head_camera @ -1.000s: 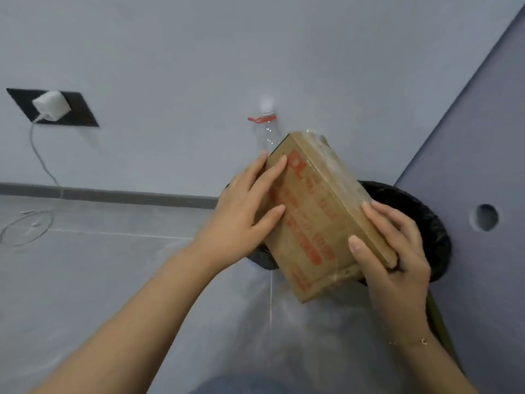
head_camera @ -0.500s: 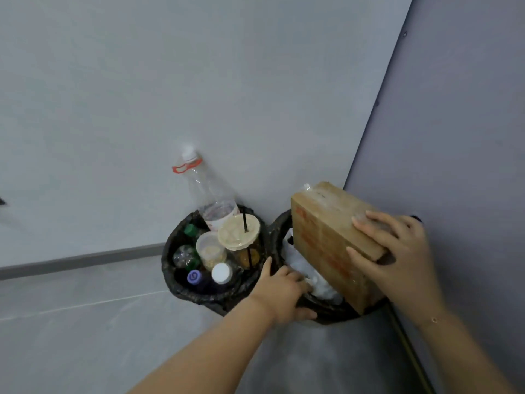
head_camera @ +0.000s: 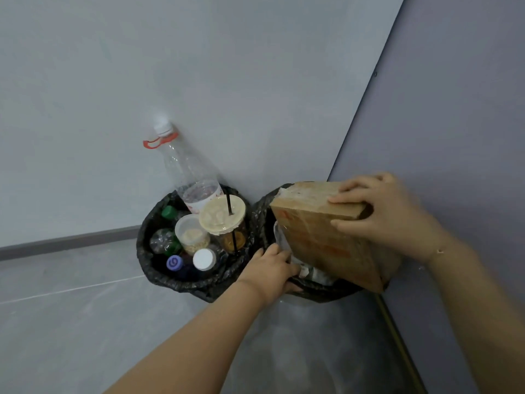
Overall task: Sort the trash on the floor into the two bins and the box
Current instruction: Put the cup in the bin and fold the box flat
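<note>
Two round bins lined with black bags stand side by side in the room's corner. The left bin (head_camera: 147,251) is packed with plastic bottles and cups; a tall clear bottle (head_camera: 184,172) sticks out against the wall. A brown cardboard box (head_camera: 321,237) with red print is tilted over the right bin (head_camera: 318,291), its lower end inside. My right hand (head_camera: 386,211) grips the box's top edge. My left hand (head_camera: 270,268) holds the right bin's near rim, fingers inside over white paper trash (head_camera: 284,243).
A grey wall runs behind the bins and a purple-grey panel (head_camera: 454,137) closes the right side. A lidded cup with a black straw (head_camera: 223,217) stands in the left bin. Grey floor with clear plastic sheeting (head_camera: 284,351) lies in front.
My left hand let go of the box and took hold of the right bin's rim. My right hand lowered the box into that bin. The view swung right and down.
</note>
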`<state>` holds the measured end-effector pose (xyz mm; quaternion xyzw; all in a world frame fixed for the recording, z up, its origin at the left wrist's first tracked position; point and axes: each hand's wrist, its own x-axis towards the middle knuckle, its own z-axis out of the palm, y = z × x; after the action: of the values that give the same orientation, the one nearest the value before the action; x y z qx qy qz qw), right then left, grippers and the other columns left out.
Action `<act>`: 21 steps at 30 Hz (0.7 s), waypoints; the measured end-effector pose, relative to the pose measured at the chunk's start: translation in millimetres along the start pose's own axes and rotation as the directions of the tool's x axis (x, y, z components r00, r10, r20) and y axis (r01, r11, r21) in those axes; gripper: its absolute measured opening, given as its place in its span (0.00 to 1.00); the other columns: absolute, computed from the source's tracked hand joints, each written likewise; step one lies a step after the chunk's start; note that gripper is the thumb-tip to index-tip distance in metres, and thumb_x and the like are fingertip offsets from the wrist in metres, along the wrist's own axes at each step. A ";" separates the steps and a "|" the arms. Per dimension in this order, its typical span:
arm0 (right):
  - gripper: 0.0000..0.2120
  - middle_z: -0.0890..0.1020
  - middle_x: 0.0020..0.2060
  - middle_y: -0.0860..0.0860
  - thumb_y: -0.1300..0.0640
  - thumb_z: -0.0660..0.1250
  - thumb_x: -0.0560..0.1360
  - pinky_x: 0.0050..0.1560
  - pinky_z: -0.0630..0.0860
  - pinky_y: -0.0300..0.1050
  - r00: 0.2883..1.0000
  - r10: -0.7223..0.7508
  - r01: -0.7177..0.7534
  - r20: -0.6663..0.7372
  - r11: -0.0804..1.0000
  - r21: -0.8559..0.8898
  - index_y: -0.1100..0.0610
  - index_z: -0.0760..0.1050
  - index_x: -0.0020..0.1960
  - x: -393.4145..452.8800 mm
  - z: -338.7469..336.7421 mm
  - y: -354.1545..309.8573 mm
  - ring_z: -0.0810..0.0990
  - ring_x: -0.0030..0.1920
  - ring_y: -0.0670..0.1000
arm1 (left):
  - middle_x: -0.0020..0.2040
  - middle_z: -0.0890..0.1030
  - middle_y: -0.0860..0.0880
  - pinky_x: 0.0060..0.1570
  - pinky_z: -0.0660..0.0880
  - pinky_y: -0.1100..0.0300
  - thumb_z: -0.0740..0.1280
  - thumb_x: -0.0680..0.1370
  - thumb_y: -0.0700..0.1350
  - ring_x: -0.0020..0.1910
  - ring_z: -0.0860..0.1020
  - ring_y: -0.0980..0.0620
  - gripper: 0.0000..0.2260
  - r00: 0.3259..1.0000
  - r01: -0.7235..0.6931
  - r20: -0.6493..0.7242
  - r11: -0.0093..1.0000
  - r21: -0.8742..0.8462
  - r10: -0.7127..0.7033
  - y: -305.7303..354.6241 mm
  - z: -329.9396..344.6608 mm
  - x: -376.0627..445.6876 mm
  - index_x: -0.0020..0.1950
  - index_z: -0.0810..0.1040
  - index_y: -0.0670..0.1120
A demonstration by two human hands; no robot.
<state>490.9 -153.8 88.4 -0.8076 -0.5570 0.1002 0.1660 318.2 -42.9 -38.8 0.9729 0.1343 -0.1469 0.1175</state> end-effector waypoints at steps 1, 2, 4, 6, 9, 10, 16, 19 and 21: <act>0.17 0.75 0.52 0.36 0.43 0.71 0.66 0.54 0.67 0.42 0.999 -0.001 0.001 0.040 1.000 -0.005 0.40 0.79 0.55 5.7 -12.5 -3.4 0.65 0.53 0.47 | 0.64 0.69 0.47 0.63 0.61 0.50 0.57 0.80 0.58 0.64 0.62 0.45 0.21 1.000 0.005 0.006 1.000 0.001 -0.005 0.3 -0.1 0.0 0.71 0.69 0.52; 0.14 0.77 0.49 0.37 0.44 0.71 0.67 0.51 0.69 0.42 0.996 0.006 -0.004 0.092 1.000 -0.030 0.40 0.80 0.53 14.4 -22.8 -6.1 0.67 0.50 0.48 | 0.64 0.69 0.47 0.64 0.60 0.50 0.57 0.81 0.58 0.64 0.62 0.45 0.21 1.000 0.006 0.013 1.000 0.006 -0.007 0.6 0.1 -0.3 0.71 0.68 0.52; 0.09 0.80 0.43 0.40 0.47 0.72 0.67 0.45 0.76 0.43 0.970 0.042 -0.021 0.239 0.996 -0.089 0.42 0.81 0.47 35.8 -29.1 -9.7 0.74 0.45 0.46 | 0.64 0.69 0.46 0.65 0.60 0.49 0.56 0.81 0.58 0.64 0.62 0.44 0.22 1.000 0.003 0.016 1.000 0.027 -0.004 1.2 0.5 -0.8 0.72 0.67 0.52; 0.09 0.83 0.40 0.42 0.47 0.71 0.66 0.43 0.80 0.45 0.931 0.080 -0.038 0.357 0.992 -0.124 0.44 0.83 0.46 54.5 -13.7 -11.4 0.79 0.41 0.44 | 0.64 0.69 0.46 0.65 0.59 0.49 0.57 0.81 0.58 0.64 0.63 0.44 0.21 1.000 -0.001 0.016 0.999 0.039 0.000 2.0 0.3 -1.1 0.72 0.67 0.52; 0.10 0.83 0.37 0.47 0.46 0.69 0.65 0.43 0.81 0.48 0.906 0.068 0.010 0.418 0.983 -0.182 0.46 0.83 0.45 69.5 25.8 -8.8 0.79 0.41 0.48 | 0.66 0.68 0.46 0.67 0.58 0.47 0.57 0.81 0.58 0.66 0.62 0.44 0.20 1.000 0.001 0.031 0.999 0.040 -0.002 2.8 -1.9 -1.7 0.71 0.68 0.52; 0.11 0.82 0.37 0.49 0.46 0.68 0.65 0.43 0.80 0.49 0.909 0.059 0.026 0.414 0.980 -0.197 0.46 0.83 0.45 72.5 36.6 -7.6 0.79 0.42 0.50 | 0.66 0.68 0.46 0.68 0.58 0.47 0.57 0.81 0.57 0.66 0.61 0.44 0.20 0.999 0.000 0.036 0.999 0.042 -0.001 2.9 -3.2 -1.5 0.71 0.68 0.52; 0.14 0.77 0.50 0.49 0.44 0.67 0.68 0.50 0.67 0.48 0.893 0.090 0.014 0.440 0.973 -0.229 0.42 0.79 0.53 81.8 73.0 10.1 0.65 0.55 0.53 | 0.66 0.68 0.46 0.68 0.58 0.46 0.57 0.81 0.56 0.67 0.61 0.44 0.19 1.000 0.002 0.009 0.999 0.034 -0.002 5.0 -2.1 -4.4 0.70 0.69 0.52; 0.11 0.75 0.51 0.48 0.46 0.67 0.69 0.55 0.65 0.50 0.904 0.081 0.002 0.419 0.981 -0.194 0.43 0.78 0.51 88.3 79.3 19.6 0.65 0.57 0.54 | 0.67 0.68 0.46 0.69 0.57 0.46 0.56 0.82 0.55 0.68 0.61 0.45 0.19 1.000 0.008 -0.023 0.999 0.035 -0.007 5.1 -0.5 -5.6 0.70 0.68 0.50; 0.08 0.74 0.52 0.48 0.45 0.67 0.69 0.57 0.64 0.51 0.926 0.056 0.014 0.374 0.983 -0.182 0.45 0.76 0.48 89.0 82.4 22.4 0.66 0.58 0.53 | 0.68 0.66 0.46 0.71 0.54 0.45 0.55 0.82 0.55 0.70 0.60 0.45 0.19 0.998 0.009 -0.059 0.999 0.036 -0.007 6.2 3.4 -8.3 0.71 0.66 0.49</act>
<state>513.7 -65.2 5.8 -0.7910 -0.5764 0.2041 -0.0196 311.5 -51.5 -38.1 0.9782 0.1388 -0.1213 0.0955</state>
